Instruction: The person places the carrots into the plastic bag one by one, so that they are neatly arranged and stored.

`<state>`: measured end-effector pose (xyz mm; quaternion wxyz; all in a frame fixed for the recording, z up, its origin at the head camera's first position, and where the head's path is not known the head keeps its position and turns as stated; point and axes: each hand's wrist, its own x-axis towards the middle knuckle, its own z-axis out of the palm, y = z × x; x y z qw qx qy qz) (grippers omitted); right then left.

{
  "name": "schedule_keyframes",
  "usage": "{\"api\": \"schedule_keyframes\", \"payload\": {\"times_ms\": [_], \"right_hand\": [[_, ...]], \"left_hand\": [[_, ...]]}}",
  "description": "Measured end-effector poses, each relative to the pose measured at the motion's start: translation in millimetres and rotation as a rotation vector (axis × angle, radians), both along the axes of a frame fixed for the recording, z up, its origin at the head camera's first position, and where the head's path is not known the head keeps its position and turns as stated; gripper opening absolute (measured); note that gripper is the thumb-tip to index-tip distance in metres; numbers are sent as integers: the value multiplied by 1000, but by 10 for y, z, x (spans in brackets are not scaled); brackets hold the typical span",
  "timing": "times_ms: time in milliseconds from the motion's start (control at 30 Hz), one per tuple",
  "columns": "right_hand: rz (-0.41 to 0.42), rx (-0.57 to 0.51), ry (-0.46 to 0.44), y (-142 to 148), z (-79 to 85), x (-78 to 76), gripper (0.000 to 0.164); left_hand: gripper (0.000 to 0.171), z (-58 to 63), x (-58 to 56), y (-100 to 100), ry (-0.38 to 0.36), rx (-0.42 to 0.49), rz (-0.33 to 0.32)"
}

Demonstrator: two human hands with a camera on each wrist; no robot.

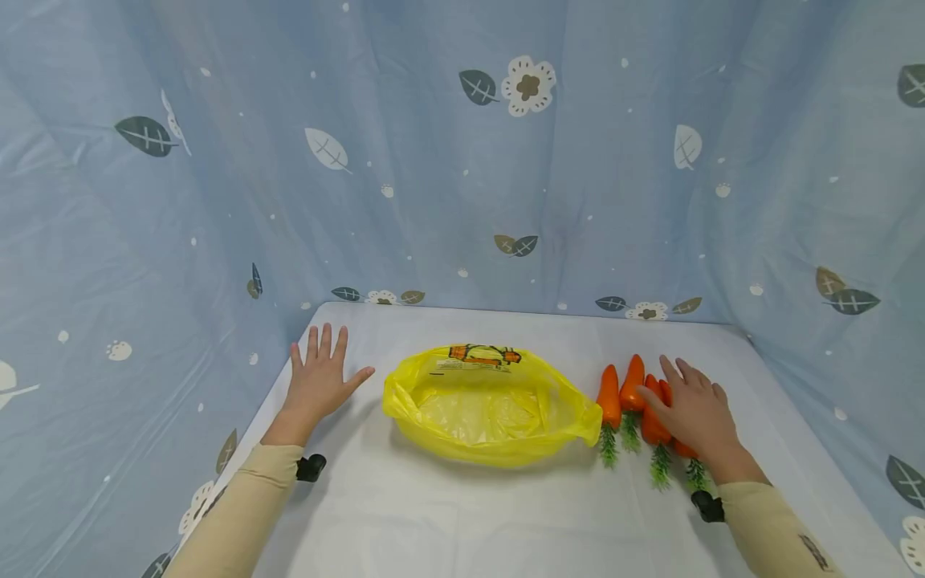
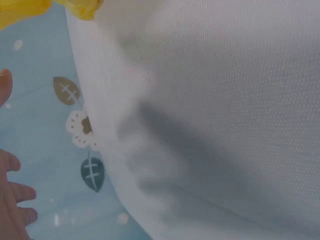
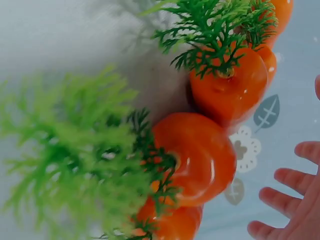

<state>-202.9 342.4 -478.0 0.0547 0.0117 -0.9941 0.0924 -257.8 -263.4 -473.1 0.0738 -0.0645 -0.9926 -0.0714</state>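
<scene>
A yellow plastic bag (image 1: 499,449) lies in the middle of the white table, its mouth spread wide; a corner of the bag (image 2: 82,7) shows in the left wrist view. To its right several orange carrots (image 1: 609,397) with green leafy tops lie side by side; the right wrist view shows the carrots (image 3: 200,155) from close by. My left hand (image 1: 316,389), fingers straight and spread, is left of the bag and apart from it. Above the rightmost carrots hovers my right hand (image 1: 697,409), fingers extended; it partly hides them in the head view.
A white cloth covers the table (image 1: 448,522). Behind and at both sides hangs a blue curtain (image 1: 433,160) with leaves and flowers, close to the table's edges. Each wrist carries a small black camera (image 1: 311,468).
</scene>
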Motion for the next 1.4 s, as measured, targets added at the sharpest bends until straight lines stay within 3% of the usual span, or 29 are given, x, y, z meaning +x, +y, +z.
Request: {"api": "schedule_keyframes", "payload": {"times_ms": [267, 533, 767, 1033, 1167, 1400], "right_hand": [[-40, -32, -24, 97, -6, 92, 84], [-32, -74, 19, 233, -45, 171, 69], [-43, -113, -11, 346, -90, 219, 68], [-75, -179, -30, 490, -170, 317, 60], [-78, -234, -74, 567, -185, 358, 57], [-66, -394, -204, 701, -207, 357, 63]], "left_hand": [[88, 7, 44, 22, 39, 23, -20], [75, -31, 127, 32, 40, 195, -21], [73, -43, 167, 45, -8, 272, -1], [62, -23, 215, 84, -85, 439, -48], [57, -39, 210, 106, -119, 535, -66], [58, -93, 228, 110, -139, 606, -127]]}}
